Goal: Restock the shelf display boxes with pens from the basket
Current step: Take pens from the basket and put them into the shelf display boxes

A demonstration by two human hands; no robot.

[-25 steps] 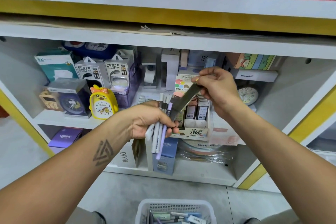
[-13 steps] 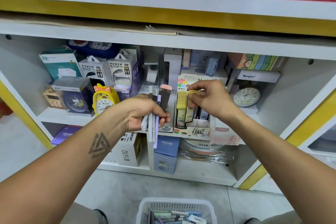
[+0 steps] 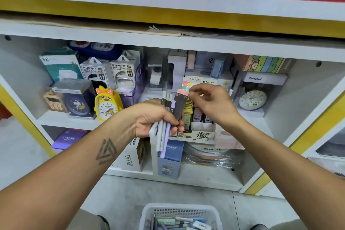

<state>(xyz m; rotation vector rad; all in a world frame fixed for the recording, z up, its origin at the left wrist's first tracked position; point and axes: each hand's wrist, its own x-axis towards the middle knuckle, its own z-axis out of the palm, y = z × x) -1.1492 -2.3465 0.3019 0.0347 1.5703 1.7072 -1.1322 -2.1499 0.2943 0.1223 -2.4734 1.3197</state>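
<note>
My left hand (image 3: 155,117) grips a bunch of pens (image 3: 163,136), white and lilac, plus a flat dark case with a pink top (image 3: 180,105), held upright in front of the shelf. My right hand (image 3: 209,102) pinches the pink top of that case with thumb and forefinger. Just behind both hands stands the open display box (image 3: 201,133) with yellow and dark lead cases in its slots. The white basket (image 3: 179,216) sits on the floor below, holding several pens.
The white shelf (image 3: 61,121) holds a yellow duck clock (image 3: 107,105), power bank boxes (image 3: 97,73), a blue clock box (image 3: 76,101) and a round clock (image 3: 253,100) at right. Boxes stand on the lower shelf. Grey floor lies around the basket.
My right hand left the yellow case standing in the display box, rose and came left to pinch the pink-topped case in my left hand.
</note>
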